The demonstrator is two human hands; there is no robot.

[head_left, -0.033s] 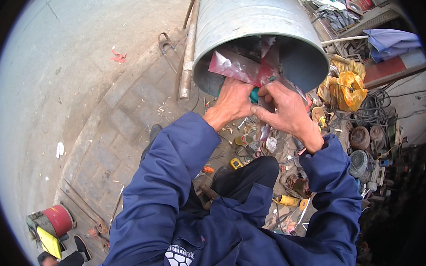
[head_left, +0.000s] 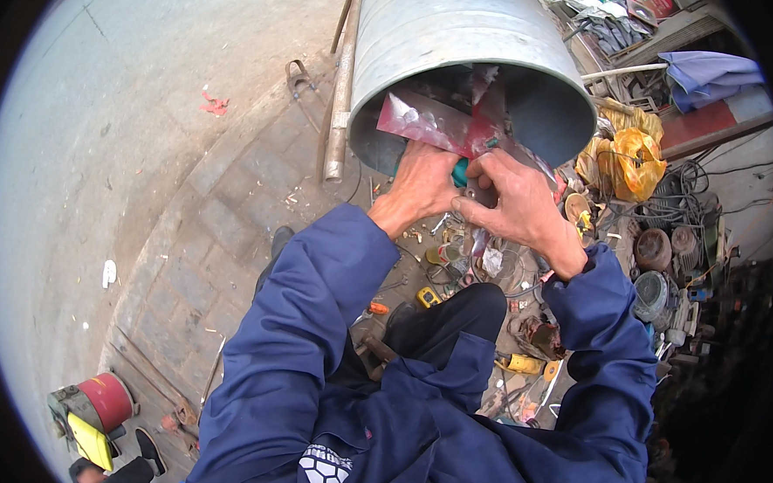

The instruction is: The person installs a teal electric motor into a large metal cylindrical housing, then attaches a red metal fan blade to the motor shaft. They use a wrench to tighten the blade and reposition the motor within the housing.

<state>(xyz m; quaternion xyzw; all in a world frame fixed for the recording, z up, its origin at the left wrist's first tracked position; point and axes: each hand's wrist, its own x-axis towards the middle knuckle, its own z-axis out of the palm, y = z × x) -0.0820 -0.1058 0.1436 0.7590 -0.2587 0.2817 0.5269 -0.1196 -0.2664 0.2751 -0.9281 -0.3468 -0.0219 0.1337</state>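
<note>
Inside drum (head_left: 468, 27): fan (head_left: 428, 121) | our right hand (head_left: 526, 201) shifts slightly, likely adjusting; thumb, fingers apart | left hand (head_left: 422, 184): fingers hidden, can't tell

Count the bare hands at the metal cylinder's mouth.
2: the left hand, just below the leftmost red blade, and the right hand, to its right. No others seem hidden.
</note>
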